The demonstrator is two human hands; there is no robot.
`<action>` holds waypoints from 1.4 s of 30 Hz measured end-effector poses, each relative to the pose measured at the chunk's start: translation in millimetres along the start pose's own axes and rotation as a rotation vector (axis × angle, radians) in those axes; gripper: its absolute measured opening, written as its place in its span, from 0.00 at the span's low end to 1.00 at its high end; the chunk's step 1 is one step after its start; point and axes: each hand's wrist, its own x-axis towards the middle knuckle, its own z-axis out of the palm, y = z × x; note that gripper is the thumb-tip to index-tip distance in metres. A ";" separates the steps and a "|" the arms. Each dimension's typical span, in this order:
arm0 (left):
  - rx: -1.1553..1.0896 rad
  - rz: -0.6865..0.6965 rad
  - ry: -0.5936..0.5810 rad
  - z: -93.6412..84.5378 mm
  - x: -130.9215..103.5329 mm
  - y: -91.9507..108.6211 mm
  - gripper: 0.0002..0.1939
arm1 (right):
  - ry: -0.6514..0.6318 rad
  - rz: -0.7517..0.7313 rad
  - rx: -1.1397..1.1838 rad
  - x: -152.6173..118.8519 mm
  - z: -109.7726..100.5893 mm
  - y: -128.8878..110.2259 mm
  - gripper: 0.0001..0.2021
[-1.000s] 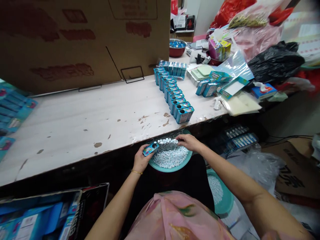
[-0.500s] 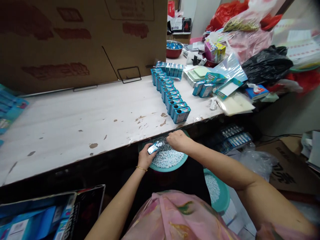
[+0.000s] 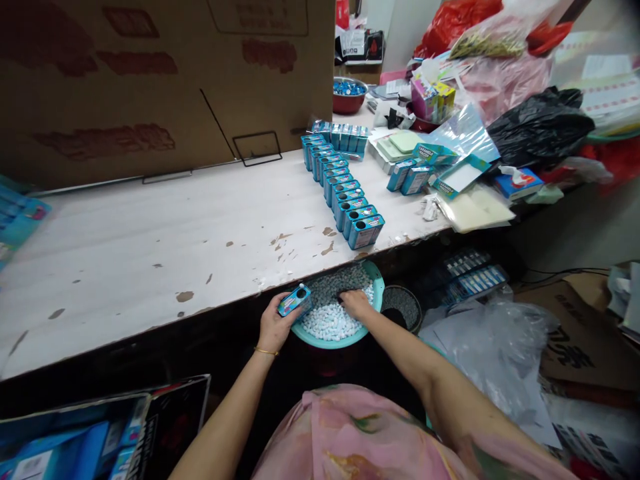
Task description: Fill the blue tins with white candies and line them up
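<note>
My left hand (image 3: 277, 325) grips a small blue tin (image 3: 294, 301) at the left rim of a turquoise basin. The tin's top has a dark round opening with a white pellet at its edge. White pellets (image 3: 333, 322) fill much of the basin (image 3: 377, 283). Over them, my right hand (image 3: 356, 305) is closed, knuckles up, its fingertips low against the pellets. Whatever it holds is hidden. On the table edge above stands a row of similar blue tins (image 3: 367, 231), their round openings showing.
A large cardboard carton (image 3: 165, 87) stands along the back of the white table (image 3: 125, 247). Flat blue boxes (image 3: 415, 179), plastic bags and a red bowl (image 3: 349, 101) crowd the right side. Lower left is an open box (image 3: 175, 413) of blue packets.
The blue tin has moved left and turned, so its top opening now shows. My right hand has moved down from the basin's far rim to the pellets, away from the tin.
</note>
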 end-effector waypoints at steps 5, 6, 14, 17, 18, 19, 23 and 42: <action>0.030 -0.029 0.031 -8.6 -2.3 -1.9 0.23 | 0.021 0.002 0.169 8.8 11.3 7.5 0.15; 0.032 -0.035 0.034 -9.5 -2.7 -1.4 0.23 | 0.034 -0.015 0.230 6.5 9.0 13.4 0.15; 0.079 0.021 0.018 2.2 -3.9 4.3 0.21 | 0.161 -0.170 0.391 -32.1 -62.8 20.3 0.14; 0.104 0.043 -0.019 11.7 -4.9 6.0 0.20 | 0.144 -0.186 0.147 -42.8 -95.7 5.0 0.14; 0.111 0.053 -0.032 14.5 -5.4 6.3 0.20 | 0.134 -0.187 0.050 -45.0 -103.6 -0.5 0.14; 0.119 0.065 -0.043 17.1 -5.7 6.5 0.20 | 0.125 -0.187 -0.038 -46.5 -109.7 -5.9 0.14; 0.161 0.102 -0.072 23.9 -6.1 8.5 0.19 | 0.130 -0.199 -0.237 -49.6 -120.7 -29.0 0.12; -0.076 0.045 -0.046 1.6 -7.9 -1.6 0.21 | 0.007 0.023 0.048 0.8 5.5 4.6 0.13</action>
